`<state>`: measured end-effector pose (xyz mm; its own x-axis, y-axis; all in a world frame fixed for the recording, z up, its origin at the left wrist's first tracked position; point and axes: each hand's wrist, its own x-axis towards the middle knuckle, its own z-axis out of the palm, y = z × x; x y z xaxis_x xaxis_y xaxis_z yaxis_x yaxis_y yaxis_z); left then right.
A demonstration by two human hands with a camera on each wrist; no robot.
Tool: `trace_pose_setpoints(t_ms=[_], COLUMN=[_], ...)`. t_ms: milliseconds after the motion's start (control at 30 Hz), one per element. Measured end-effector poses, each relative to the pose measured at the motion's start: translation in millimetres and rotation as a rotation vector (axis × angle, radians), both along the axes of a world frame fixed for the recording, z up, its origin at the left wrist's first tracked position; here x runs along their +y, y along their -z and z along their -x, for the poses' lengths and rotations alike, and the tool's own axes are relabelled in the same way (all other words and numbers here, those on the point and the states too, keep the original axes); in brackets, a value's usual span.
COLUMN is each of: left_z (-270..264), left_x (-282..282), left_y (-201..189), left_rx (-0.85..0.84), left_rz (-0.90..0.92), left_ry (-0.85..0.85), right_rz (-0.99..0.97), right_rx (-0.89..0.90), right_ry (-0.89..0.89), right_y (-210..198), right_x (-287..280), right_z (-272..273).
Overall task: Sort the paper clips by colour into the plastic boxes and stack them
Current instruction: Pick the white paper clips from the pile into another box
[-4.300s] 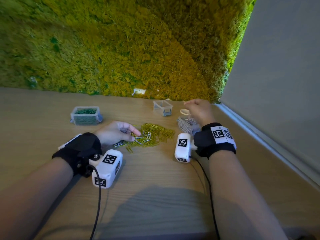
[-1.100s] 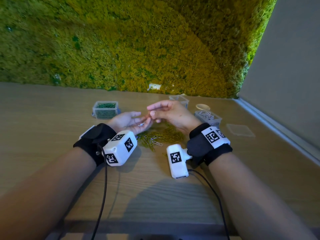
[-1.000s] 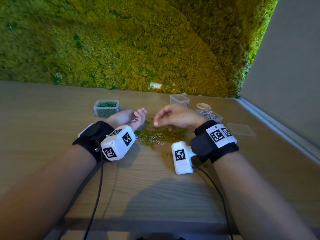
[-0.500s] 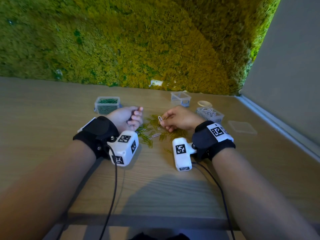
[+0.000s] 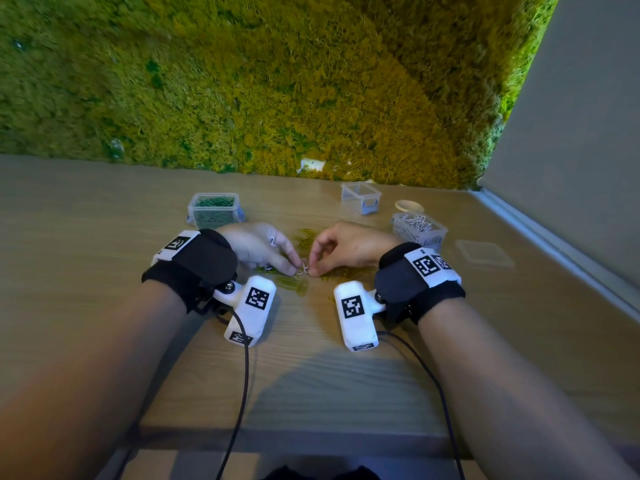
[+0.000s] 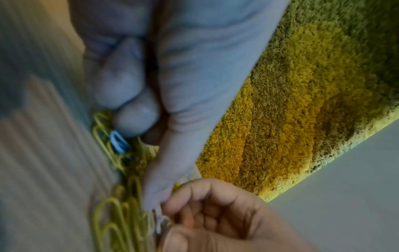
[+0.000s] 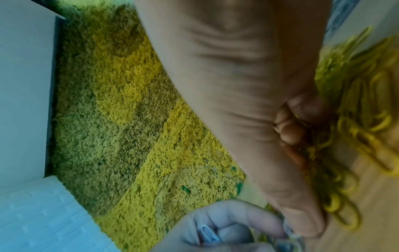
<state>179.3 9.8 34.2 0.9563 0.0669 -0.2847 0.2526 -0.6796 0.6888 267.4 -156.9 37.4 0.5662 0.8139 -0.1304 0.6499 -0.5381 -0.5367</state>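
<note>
Both hands pinch one white clip (image 5: 304,269) over the yellow pile (image 5: 301,289): left hand (image 5: 258,249), right hand (image 5: 349,249). It looks light, springy and snag-prone. Its outer loop seems the best hold.

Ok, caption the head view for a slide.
Both hands pinch one silver paper clip over the yellow clips.

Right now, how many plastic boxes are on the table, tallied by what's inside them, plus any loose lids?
Box of green clips: 1
Box of white clips: 1
Box with no clips visible: 1
Loose clear lid: 1
Total: 3 boxes, 1 lid
</note>
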Motion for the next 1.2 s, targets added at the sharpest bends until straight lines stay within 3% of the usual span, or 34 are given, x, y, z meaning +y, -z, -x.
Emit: trace_pose_setpoints(t_ms=[167, 367, 500, 633, 800, 933, 1100, 1200], left_z=[-2.0, -5.9, -6.3, -3.7, -4.3, -6.8, -10.3, -9.9], left_x=[3.3, 7.6, 10.9, 7.4, 4.8, 6.3, 5.2, 3.6], left_y=[3.0, 4.9, 5.9, 3.0, 2.2, 8.4, 7.1, 8.4], left_rx=[-0.045, -0.127, -0.135, -0.044, -0.021, -0.07, -0.184, -0.237], left_rz=[-0.027, -0.036, -0.045, -0.071, -0.073, -0.134, 0.0, 0.077], left_ry=[-0.009, -0.127, -0.119, -0.021, 0.017, -0.048, -0.178, -0.174], right_rz=[0.046, -0.209, -0.124, -0.04, -0.039, -0.016, -0.071, -0.135], right_rx=[-0.096, 0.063, 0.019, -0.164, -0.16, -0.162, -0.103, -0.056], right_ry=[0.073, 0.212, 0.233, 0.259, 0.254, 0.214, 0.219, 0.224], right_y=[2.0, -2.2, -0.2, 9.4, 10.1, 10.2, 7.0, 3.1], right_x=[-2.3, -8.6, -1.2, 4.6, 9.5, 14.8, 3.9, -0.8], right_z=[-5.9, -11.8, -5.0, -7.0, -4.0, -1.6, -7.5, -10.1])
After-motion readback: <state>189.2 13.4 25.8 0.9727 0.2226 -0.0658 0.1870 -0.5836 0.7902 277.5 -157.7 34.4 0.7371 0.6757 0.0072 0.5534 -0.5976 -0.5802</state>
